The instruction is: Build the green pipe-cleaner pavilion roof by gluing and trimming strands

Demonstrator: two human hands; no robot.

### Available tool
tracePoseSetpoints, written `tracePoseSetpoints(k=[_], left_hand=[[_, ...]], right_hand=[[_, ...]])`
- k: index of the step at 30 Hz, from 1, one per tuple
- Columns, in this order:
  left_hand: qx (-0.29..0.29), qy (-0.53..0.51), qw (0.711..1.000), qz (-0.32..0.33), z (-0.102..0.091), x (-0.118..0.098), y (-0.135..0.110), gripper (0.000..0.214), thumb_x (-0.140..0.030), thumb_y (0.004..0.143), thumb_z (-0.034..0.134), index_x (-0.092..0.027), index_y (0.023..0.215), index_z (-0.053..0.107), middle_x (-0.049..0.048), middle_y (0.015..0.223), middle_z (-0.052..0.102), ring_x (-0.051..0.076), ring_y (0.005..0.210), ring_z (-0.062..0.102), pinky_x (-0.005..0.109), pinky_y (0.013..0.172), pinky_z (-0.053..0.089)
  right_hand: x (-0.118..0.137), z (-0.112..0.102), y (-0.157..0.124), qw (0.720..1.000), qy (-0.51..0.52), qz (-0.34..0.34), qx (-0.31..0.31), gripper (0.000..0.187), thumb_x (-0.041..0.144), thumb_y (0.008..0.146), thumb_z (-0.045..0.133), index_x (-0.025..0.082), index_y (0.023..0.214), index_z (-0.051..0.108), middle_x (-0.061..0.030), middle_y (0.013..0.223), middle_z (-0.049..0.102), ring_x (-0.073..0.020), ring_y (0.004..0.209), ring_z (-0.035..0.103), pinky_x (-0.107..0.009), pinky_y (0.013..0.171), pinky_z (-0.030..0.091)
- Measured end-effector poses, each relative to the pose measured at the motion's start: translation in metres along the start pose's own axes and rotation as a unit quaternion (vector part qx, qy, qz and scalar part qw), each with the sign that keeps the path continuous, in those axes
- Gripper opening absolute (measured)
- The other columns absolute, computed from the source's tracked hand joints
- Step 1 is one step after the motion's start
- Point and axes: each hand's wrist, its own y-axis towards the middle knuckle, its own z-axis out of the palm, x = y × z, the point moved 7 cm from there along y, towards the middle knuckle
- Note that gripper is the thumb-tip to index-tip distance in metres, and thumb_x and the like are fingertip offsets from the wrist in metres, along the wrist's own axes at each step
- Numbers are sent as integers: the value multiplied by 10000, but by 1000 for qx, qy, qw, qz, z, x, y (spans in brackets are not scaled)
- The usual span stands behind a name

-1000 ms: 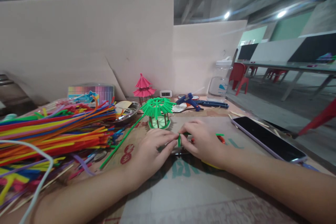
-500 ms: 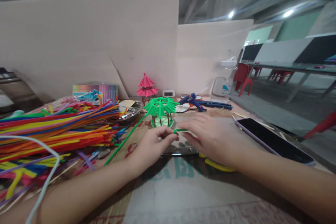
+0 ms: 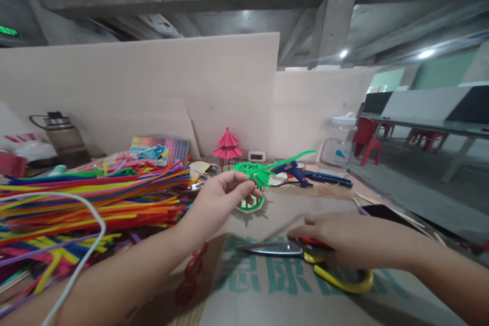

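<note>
My left hand (image 3: 223, 198) pinches a green pipe cleaner (image 3: 294, 158) between thumb and fingers, and its free end sticks out to the upper right. Behind these fingers stands a small pavilion (image 3: 260, 175) with a green roof and a green-edged base, partly hidden by the hand. My right hand (image 3: 340, 237) is palm down over the scissors (image 3: 273, 249), with its fingers about the red and yellow handles. The fingertips are partly hidden. The blades lie close to the table and point left.
Bundles of coloured pipe cleaners (image 3: 95, 198) fill the left side, with a white cable (image 3: 95, 209) across them. At the back are a pink pagoda (image 3: 228, 145), a small clock (image 3: 256, 156), a glue gun (image 3: 292, 170) and a clear bottle (image 3: 339, 145). A phone (image 3: 382, 212) lies at right.
My right hand has let go of the green pipe cleaner and moved down to the scissors. The left hand still holds the pipe cleaner, now pointing right. The view has tilted up.
</note>
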Motion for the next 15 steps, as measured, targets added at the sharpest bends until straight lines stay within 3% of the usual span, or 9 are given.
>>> tracePoseSetpoints(k=[2, 4, 8, 11, 13, 15], left_hand=[[-3, 8, 1000, 13, -4, -9, -1, 273, -428, 822, 690, -166, 766, 638, 40, 739, 737, 133, 647, 637, 237, 588, 459], [-16, 16, 999, 27, -9, -19, -2, 272, -429, 826, 691, -165, 772, 646, 40, 723, 731, 138, 647, 645, 242, 588, 471], [-51, 19, 997, 60, -21, -39, -6, 290, -458, 801, 713, -174, 827, 663, 29, 687, 711, 143, 614, 642, 248, 556, 487], [-72, 18, 994, 77, -27, -47, -9, 297, -470, 792, 714, -179, 834, 672, 20, 660, 693, 136, 585, 622, 245, 529, 476], [-84, 1, 993, 89, -29, -50, -10, 288, -462, 787, 718, -180, 817, 666, 8, 635, 673, 124, 566, 602, 239, 529, 467], [-101, -19, 990, 97, -32, -51, -10, 282, -450, 783, 723, -178, 792, 648, -6, 616, 652, 111, 558, 583, 232, 545, 463]], right_hand=[[4, 14, 1, 995, 20, -17, 95, 359, 167, 664, 696, 306, 993, 726, -8, 811, 697, -169, 622, 622, -247, 536, 406], [9, 21, 3, 991, 39, -11, 130, 448, 133, 673, 664, 303, 1086, 700, -21, 907, 708, -184, 725, 651, -244, 581, 421], [9, 28, 12, 986, 74, 53, 143, 309, 138, 767, 605, 294, 1027, 665, -6, 877, 685, -185, 763, 624, -253, 625, 433], [10, 31, 13, 958, 216, 92, 165, 216, 263, 903, 540, 287, 1114, 582, -6, 859, 610, -146, 666, 559, -238, 574, 447], [11, 29, 13, 937, 302, 95, 146, 222, 374, 961, 487, 284, 1155, 544, -14, 870, 568, -133, 648, 536, -235, 568, 468], [9, 21, 13, 944, 307, 79, 86, 277, 479, 941, 521, 267, 1115, 569, -22, 855, 560, -141, 667, 542, -248, 593, 494]])
